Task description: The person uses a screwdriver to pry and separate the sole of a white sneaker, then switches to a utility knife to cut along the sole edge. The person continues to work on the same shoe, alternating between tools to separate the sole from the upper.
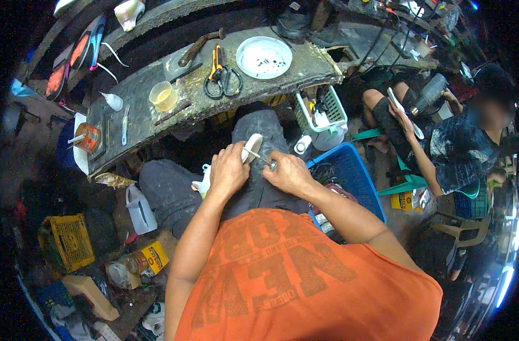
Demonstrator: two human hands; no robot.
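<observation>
My left hand (230, 169) is closed around a shoe over my lap. The shoe's pale sole (251, 148) sticks out past my fingers, and a white part with coloured patches shows at the other side of the hand. My right hand (288, 172) is closed on an awl-like tool (263, 160) with a thin shaft. Its tip meets or nearly meets the sole; I cannot tell whether it has gone in. Most of the tool's handle is hidden in my fist. My fingers cover the middle of the shoe.
On the bench ahead are orange-handled scissors (216, 74), a hammer (200, 48), a white bowl (263, 41), a cup of yellowish liquid (163, 96) and a knife (125, 125). A blue basket (359, 179) stands at my right. Further right, a person holds a sole and a heat gun (429, 92).
</observation>
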